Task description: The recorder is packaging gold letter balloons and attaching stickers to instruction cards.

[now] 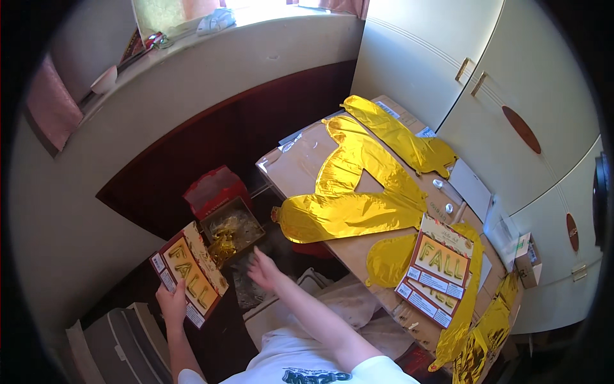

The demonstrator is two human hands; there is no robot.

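Observation:
My left hand [171,299] grips the lower edge of a flat printed card [192,259] with pictures of gold balloon letters, its thumb on the front. To the right, my right hand [263,271] is stretched out with its fingers apart, holding nothing I can see. Just beyond it sits an open cardboard box [256,221] with crumpled gold foil [224,243] and clear plastic inside. Flat gold foil balloons [348,214] are spread over the cardboard-topped table [300,150] on my right. Two similar cards [441,259] lie overlapping on them.
Behind the open box stands a red box [216,191]. Another long gold foil balloon [403,137] lies at the table's far side, and a white sheet [470,189] by its right edge. A small carton [527,259] is beside white cabinets [531,83]. Grey storage [121,342] stands at lower left.

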